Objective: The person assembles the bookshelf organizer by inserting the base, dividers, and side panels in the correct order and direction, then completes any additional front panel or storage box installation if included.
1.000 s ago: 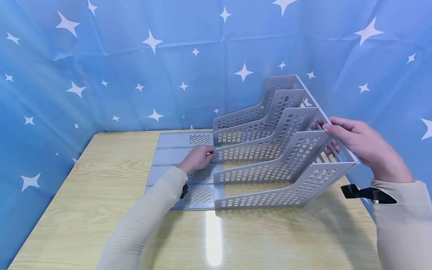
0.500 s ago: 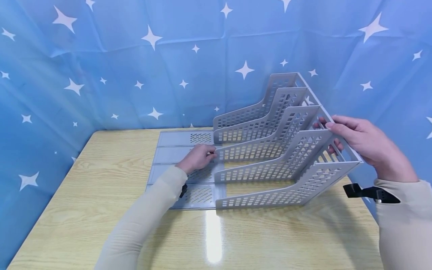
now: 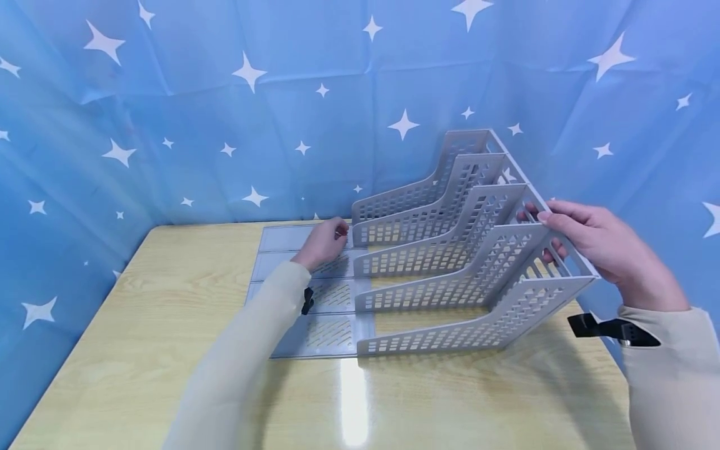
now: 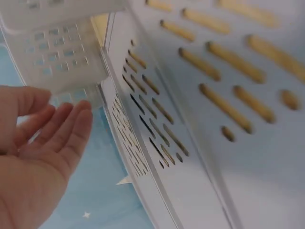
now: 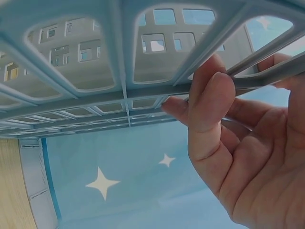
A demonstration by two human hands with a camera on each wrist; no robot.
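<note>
A grey file rack (image 3: pixel 427 294) with several perforated dividers stands tilted over a flat grey base panel (image 3: pixel 281 237), its tall back leaning to the right. My right hand (image 3: pixel 602 244) grips the slatted back frame; in the right wrist view its fingers (image 5: pixel 209 105) curl through the slots. Beside the front ends of the far dividers is my left hand (image 3: pixel 325 240), above the slotted part of the panel. In the left wrist view, the left fingers (image 4: pixel 71 129) are loosely bent near a divider's corner (image 4: pixel 66 57), with nothing seen between them and the thumb.
The panel and rack lie on a wood-grain table (image 3: pixel 140 325). Close behind and at both sides hangs a blue curtain with white stars (image 3: pixel 315 112). Table surface extends left and in front of the rack.
My left hand has left the front end of the middle divider and moved away from me to the farther ones. My right hand keeps its grip on the back frame.
</note>
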